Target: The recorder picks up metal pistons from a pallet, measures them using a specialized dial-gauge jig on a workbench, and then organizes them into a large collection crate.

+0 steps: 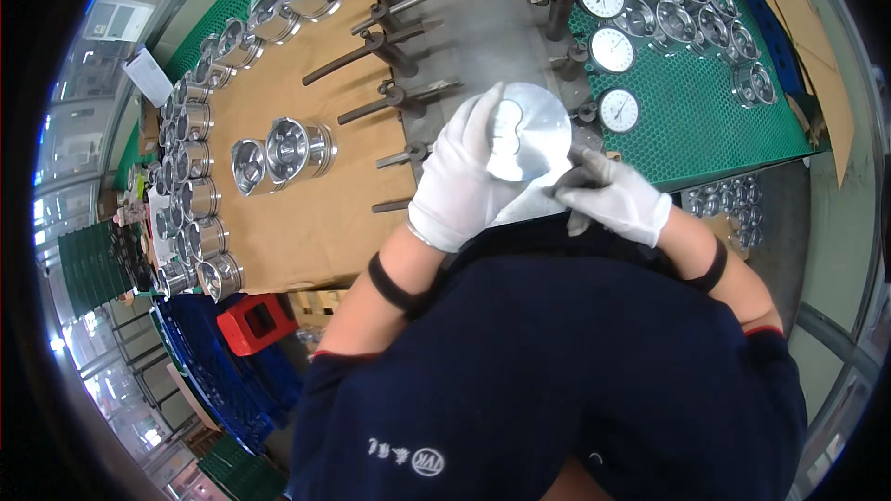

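Note:
A silver metal piston (543,134) with its flat round crown turned up is over the near end of the metal bench plate. My left hand (459,172), in a white glove, is closed around the piston's left side, with fingers along the rim. In a white glove with darkened fingertips, my right hand (613,197) is at the piston's lower right edge. Its fingers are bent and apart; whether they touch the rim I cannot tell. Dial gauges on dark posts flank the plate, the nearest dial gauge (619,110) just above my right hand.
Left, two pistons (299,148) lie on brown cardboard (306,232), with a curved row of more pistons (195,160) along its edge. Dark metal posts with rods (394,54) stand beside the plate (492,28). Several pistons (673,20) rest on green matting (677,121) at right.

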`<move>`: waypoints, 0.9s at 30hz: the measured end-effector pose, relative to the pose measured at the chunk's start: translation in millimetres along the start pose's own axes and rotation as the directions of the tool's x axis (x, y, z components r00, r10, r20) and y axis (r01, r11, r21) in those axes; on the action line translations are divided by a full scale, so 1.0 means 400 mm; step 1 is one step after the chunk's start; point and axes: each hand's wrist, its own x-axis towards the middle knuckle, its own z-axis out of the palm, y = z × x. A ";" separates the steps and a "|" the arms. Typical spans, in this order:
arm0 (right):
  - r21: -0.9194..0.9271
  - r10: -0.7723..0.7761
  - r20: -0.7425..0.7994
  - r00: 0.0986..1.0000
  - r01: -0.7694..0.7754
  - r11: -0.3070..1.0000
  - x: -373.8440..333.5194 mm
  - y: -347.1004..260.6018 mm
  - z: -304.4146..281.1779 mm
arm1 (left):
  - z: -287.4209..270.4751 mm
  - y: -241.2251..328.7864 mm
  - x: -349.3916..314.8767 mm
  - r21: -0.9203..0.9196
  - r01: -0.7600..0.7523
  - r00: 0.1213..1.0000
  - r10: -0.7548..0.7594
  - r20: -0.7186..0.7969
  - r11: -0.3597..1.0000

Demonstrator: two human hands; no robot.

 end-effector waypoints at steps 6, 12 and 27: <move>-0.083 -0.050 -0.044 0.998 0.047 0.995 0.020 0.020 0.014 | 0.006 -0.011 0.020 -0.064 0.025 1.000 -0.025 0.001 0.998; -0.093 -0.059 -0.023 0.998 0.057 0.994 0.024 0.008 0.021 | 0.012 -0.021 0.015 -0.061 0.039 0.999 -0.041 -0.032 0.997; -0.329 0.024 -0.031 0.999 -0.033 0.944 -0.019 -0.046 0.004 | 0.008 -0.012 0.018 -0.018 0.037 0.999 -0.037 0.013 0.999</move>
